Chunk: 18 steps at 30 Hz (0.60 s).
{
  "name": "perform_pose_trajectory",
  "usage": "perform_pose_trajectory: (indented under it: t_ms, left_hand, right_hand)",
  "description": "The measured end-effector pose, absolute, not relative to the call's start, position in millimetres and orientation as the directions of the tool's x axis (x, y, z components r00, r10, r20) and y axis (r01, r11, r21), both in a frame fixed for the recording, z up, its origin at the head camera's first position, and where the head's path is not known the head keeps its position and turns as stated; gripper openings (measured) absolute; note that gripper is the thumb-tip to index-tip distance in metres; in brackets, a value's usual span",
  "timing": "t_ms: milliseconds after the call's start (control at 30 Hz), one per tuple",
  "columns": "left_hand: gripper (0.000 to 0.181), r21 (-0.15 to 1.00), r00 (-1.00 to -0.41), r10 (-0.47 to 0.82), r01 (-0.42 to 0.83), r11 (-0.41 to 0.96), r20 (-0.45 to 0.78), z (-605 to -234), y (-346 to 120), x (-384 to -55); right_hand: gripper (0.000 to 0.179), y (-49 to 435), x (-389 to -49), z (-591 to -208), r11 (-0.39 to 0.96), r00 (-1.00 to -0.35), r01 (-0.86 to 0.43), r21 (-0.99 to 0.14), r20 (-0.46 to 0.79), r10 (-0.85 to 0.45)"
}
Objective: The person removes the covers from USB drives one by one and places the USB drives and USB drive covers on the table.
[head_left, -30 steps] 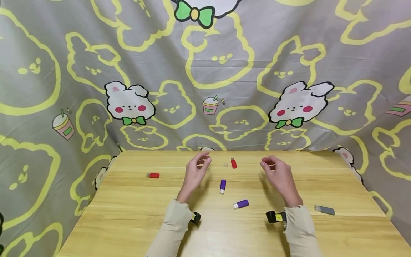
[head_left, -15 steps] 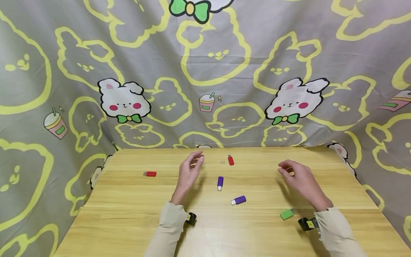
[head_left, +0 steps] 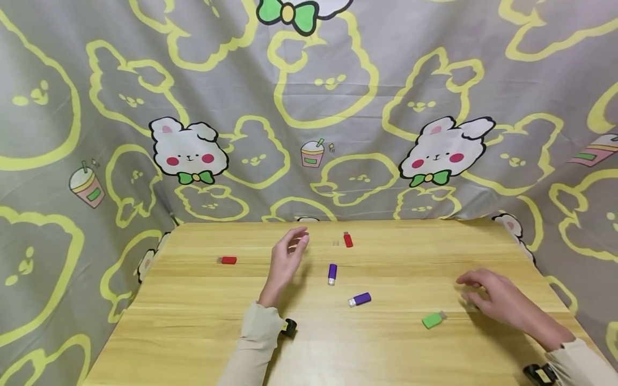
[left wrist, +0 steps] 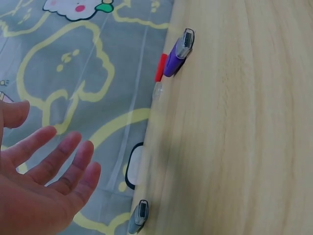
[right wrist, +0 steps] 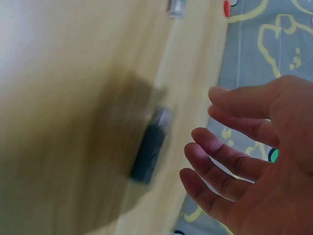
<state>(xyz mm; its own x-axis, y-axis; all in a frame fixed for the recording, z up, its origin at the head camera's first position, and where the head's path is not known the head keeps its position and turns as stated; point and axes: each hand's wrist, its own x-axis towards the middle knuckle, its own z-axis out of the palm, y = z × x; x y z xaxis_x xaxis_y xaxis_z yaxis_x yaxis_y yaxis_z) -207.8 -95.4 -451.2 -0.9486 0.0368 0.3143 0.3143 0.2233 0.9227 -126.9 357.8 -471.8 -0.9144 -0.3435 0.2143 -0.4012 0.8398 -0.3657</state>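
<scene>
In the head view my left hand [head_left: 287, 257] hovers over the back middle of the table, fingers loosely bent, holding nothing. My right hand [head_left: 497, 300] is over the right side, fingers relaxed and apart. Below it, in the right wrist view, lies a dark grey USB stick [right wrist: 149, 152]; the hand mostly hides it in the head view. A green USB stick [head_left: 433, 320] lies left of that hand. Two purple USB sticks, one upper [head_left: 332, 274] and one lower [head_left: 359, 299], lie mid-table. Another grey USB stick [left wrist: 139, 216] shows in the left wrist view.
One red USB stick [head_left: 348, 239] lies at the back beside a small clear piece [head_left: 336, 243]. Another red USB stick [head_left: 228, 260] is at the left. Behind the wooden table [head_left: 193, 332] hangs a grey patterned curtain [head_left: 333, 145].
My right hand has moved right and toward the front of the table, bringing the green USB stick into sight and covering the grey one. The left hand has hardly moved.
</scene>
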Motion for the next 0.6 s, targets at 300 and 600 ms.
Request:
perform_pose_trajectory:
  t_ms: [300, 600]
  left_hand:
    - [0.027, 0.926, -0.948, 0.034, 0.315, 0.208, 0.315, -446.6, -98.3, -203.2]
    - [0.027, 0.930, -0.952, 0.043, 0.305, 0.205, 0.303, -442.8, -93.8, -202.0]
  right_hand:
    - [0.031, 372.5, -119.3, -480.1, 0.827, -0.914, -0.404, -0.391, 0.129, -0.386]
    - [0.031, 379.6, -118.9, -483.7, 0.866, -0.944, -0.320, -0.384, 0.050, -0.327]
